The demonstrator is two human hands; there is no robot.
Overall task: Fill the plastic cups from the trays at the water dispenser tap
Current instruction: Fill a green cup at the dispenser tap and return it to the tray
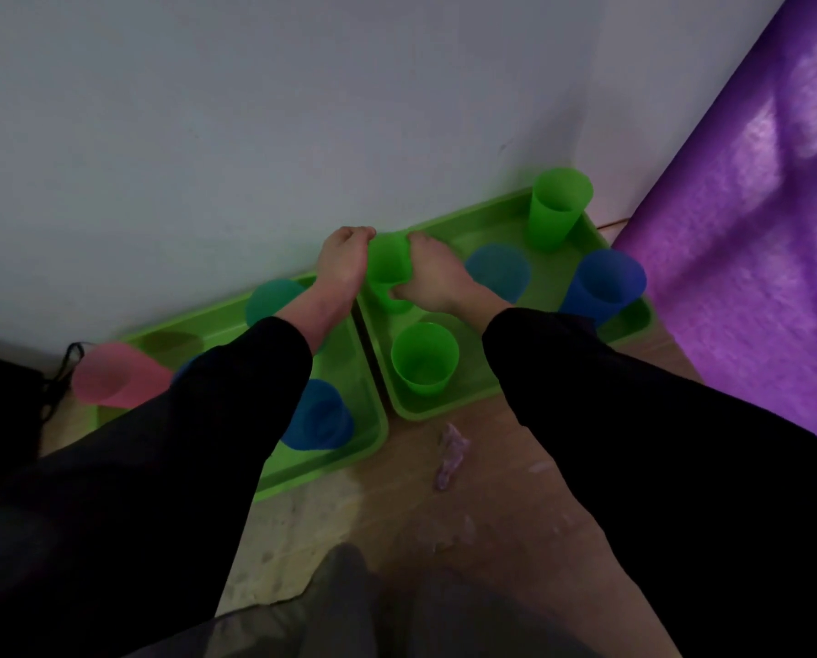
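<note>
Two green trays lie on the floor against a white wall, the left tray (235,320) and the right tray (492,220). A green cup (387,268) stands at the near-left corner area of the right tray. My left hand (342,263) and my right hand (432,273) both grip it, one on each side. Other cups stand in the right tray: a green cup (425,358), a teal cup (499,270), a tall green cup (556,208) and a blue cup (603,284). The left tray holds a pink cup (112,375), a teal cup (271,299) and a blue cup (321,417). No dispenser tap is in view.
A purple curtain or mat (753,206) hangs at the right, close to the right tray. A black object with a cord (59,372) sits at the left by the wall. A crumpled scrap (451,455) lies on the brown floor in front of the trays.
</note>
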